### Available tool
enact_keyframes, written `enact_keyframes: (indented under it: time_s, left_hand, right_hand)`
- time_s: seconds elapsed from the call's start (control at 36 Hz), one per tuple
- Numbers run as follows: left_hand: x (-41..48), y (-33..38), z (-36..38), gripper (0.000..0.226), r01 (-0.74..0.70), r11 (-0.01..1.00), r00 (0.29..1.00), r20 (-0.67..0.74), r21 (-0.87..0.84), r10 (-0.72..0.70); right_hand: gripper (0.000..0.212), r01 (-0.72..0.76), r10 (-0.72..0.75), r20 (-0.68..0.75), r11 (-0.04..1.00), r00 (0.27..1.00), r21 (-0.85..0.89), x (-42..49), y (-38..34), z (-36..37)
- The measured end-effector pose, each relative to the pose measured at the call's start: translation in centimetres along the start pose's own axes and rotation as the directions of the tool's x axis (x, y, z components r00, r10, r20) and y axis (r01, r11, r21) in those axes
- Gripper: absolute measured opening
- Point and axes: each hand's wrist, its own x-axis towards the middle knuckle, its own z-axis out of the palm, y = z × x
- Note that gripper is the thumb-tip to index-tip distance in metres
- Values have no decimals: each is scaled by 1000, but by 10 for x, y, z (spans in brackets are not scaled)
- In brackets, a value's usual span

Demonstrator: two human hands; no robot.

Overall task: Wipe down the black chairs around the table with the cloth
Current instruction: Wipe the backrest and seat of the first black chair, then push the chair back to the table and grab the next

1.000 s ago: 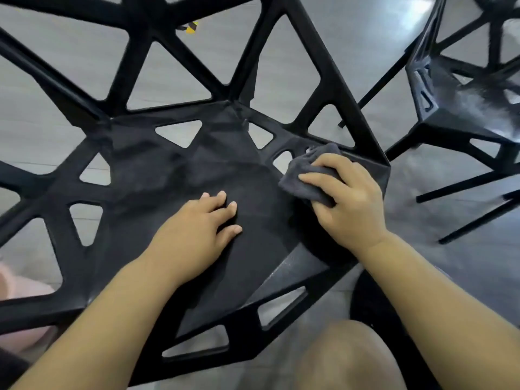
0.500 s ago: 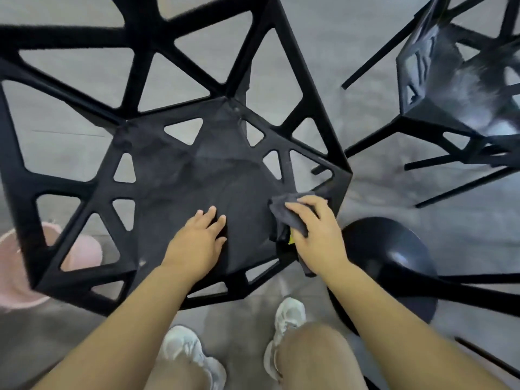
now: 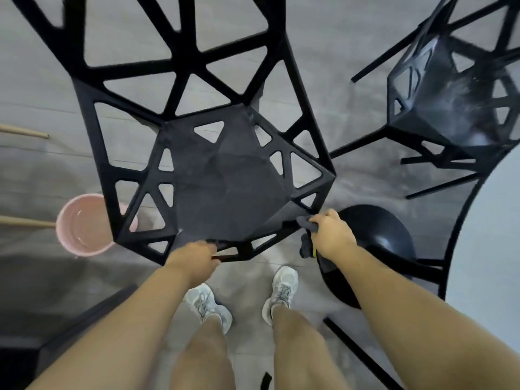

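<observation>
A black chair (image 3: 225,178) with triangular cut-outs stands right in front of me, seen from above. My left hand (image 3: 192,258) grips the seat's front edge, fingers curled under the rim. My right hand (image 3: 333,235) holds a dark grey cloth (image 3: 306,235) bunched against the seat's front right corner; part of the cloth hangs below the hand. A second black chair (image 3: 450,108) stands at the upper right, its seat showing pale streaks.
A pink bucket (image 3: 81,225) sits on the grey floor, partly under the chair's left side. Two wooden sticks (image 3: 25,220) lie at the left edge. A round black table base (image 3: 377,240) and a pale tabletop (image 3: 492,249) are at the right. My feet stand below the chair.
I have stood up, so the view is higher. My left hand slid off the seat surface to its front edge. My right hand with the cloth moved to the front right corner.
</observation>
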Motion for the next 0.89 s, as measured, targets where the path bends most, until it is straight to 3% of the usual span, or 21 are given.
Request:
enact_keyframes:
  time_s: [0.14, 0.25, 0.47, 0.69, 0.89]
  left_hand:
    - [-56, -2, -24, 36, 59, 997, 998, -13, -56, -60]
    - [-97, -9, -41, 26, 98, 975, 990, -85, -197, -116]
    - [-150, -26, -70, 21, 119, 899, 957, -193, -421, -217]
    - [-147, -95, -129, 27, 66, 967, 959, -253, -248, -130]
    - [-149, -163, -205, 28, 10, 1000, 974, -228, 26, -4]
  right_hand:
    - [30, 61, -55, 113, 997, 992, -48, -25, -22, -54]
    - [9, 152, -131, 185, 983, 974, -103, -47, -51, -98]
    - [26, 323, -297, 139, 916, 945, -238, -78, -114, -160]
    - [37, 292, -289, 43, 938, 956, -187, -91, -180, -180]
    - [31, 149, -152, -28, 984, 988, -100, -117, -226, -181]
